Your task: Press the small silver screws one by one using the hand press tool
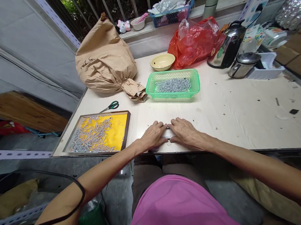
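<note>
Near the front edge of the table, a small flat grey metal-looking piece (167, 133) lies between my two hands. My left hand (152, 136) grips its left end, thumb at the near side and fingers at the far side. On the right end, my right hand (184, 132) is closed in the same way. Both hands cover much of the piece, so its exact kind is hidden. To the left stands a shallow tray (126, 131) with a yellow bottom, holding many small silvery metal pins. A green plastic basket (172, 96) beyond my hands holds more of these pins.
Green-handled scissors (113, 105) lie behind the tray. Farther back are a tied brown paper sack (106, 60), a cream bowl (162, 61), a red plastic bag (192, 43), a kettle (227, 46) and a steel pot (242, 65). Small dark scraps dot the table's right side.
</note>
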Motion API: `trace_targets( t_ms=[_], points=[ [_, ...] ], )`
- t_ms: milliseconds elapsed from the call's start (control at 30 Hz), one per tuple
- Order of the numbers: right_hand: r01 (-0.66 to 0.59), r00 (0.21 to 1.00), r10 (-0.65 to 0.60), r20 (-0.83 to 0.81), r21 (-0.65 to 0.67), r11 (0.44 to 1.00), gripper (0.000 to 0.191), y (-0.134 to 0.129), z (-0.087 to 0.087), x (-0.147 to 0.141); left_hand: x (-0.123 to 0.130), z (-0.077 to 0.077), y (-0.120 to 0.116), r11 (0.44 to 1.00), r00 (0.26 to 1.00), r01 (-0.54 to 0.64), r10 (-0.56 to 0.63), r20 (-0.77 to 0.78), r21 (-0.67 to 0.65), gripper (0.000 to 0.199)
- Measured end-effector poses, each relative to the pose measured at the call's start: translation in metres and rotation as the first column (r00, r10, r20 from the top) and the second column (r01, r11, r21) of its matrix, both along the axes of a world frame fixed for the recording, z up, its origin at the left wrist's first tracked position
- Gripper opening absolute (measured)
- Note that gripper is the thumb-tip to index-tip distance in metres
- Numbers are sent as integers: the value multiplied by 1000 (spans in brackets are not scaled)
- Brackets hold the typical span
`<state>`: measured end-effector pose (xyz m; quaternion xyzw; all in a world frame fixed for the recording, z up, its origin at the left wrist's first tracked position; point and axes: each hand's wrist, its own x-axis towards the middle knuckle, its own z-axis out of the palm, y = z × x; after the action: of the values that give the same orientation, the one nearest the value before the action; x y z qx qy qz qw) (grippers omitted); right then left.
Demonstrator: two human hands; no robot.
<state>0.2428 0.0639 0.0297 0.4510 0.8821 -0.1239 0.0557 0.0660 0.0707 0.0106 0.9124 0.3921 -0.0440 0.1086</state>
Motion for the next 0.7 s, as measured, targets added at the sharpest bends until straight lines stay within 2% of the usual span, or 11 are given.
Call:
trace_targets(
  t_ms=[100,200,367,467,567,633,700],
  points=[
    [-3,1000,3,-17,-4,1000,24,3,-6,-1,2,0,2,1000,1000,1,-1,1,-17,27],
    [-16,999,16,-38,-7,1000,16,7,-13,0,5,-2,0,998,998,-59,59,-5,-21,18],
    [-7,999,5,-46,-45,999,19,9,-13,2,10,-3,-2,993,992,-117,117,-42,-6,17],
    [-6,996,6,-92,-4,1000,21,14,-14,5,9,-5,-5,988,988,-150,152,-39,37,23],
    [-75,980,75,-186,7,997,37,26,-20,12,6,-12,-18,971,976,-216,212,49,102,38],
    [-83,971,80,-226,-4,997,34,36,-25,16,4,-20,-33,970,973,-198,177,150,141,37],
    [-31,973,34,-228,15,999,24,46,-30,19,6,-28,-51,979,964,-142,103,244,147,34]
  ],
)
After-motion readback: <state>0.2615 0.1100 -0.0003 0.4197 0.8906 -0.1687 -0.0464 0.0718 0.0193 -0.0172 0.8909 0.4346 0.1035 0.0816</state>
